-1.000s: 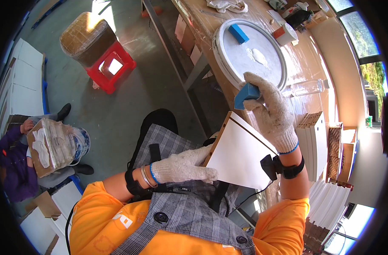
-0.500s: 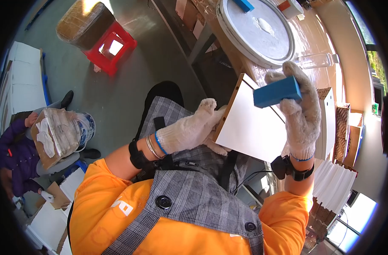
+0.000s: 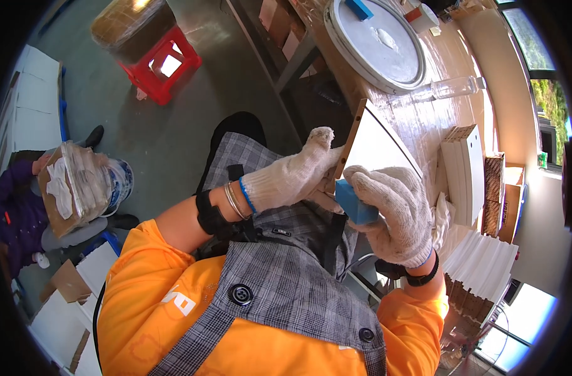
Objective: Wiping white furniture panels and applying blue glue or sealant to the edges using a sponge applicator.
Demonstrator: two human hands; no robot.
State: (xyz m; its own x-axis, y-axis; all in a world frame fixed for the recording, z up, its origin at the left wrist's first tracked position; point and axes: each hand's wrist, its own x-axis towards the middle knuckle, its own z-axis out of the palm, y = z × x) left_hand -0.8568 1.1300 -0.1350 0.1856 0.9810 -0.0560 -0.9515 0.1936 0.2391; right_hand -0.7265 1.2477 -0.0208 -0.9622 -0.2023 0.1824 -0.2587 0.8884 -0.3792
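In white knit gloves, both of my hands are at a white panel (image 3: 375, 145) with a brown edge that has small holes. My left hand (image 3: 295, 172) is closed on the panel's left edge, thumb up, with some of its fingers hidden behind the panel. My right hand (image 3: 396, 210) grips a blue rectangular block (image 3: 355, 202) at the panel's near edge, above my lap. Whether the block touches the panel, I cannot tell.
On the plastic-covered table (image 3: 424, 122) sit a round grey lid (image 3: 377, 47) with another blue block (image 3: 359, 9), a clear bottle (image 3: 458, 88) and stacked white panels (image 3: 463, 175). A red stool (image 3: 164, 69) bears a wrapped box. At left, a co-worker (image 3: 26, 207) sits near a bucket.
My right hand has moved down and left with the blue block, from above the panel to its near edge. My left hand keeps its hold, shifting slightly right with the panel.
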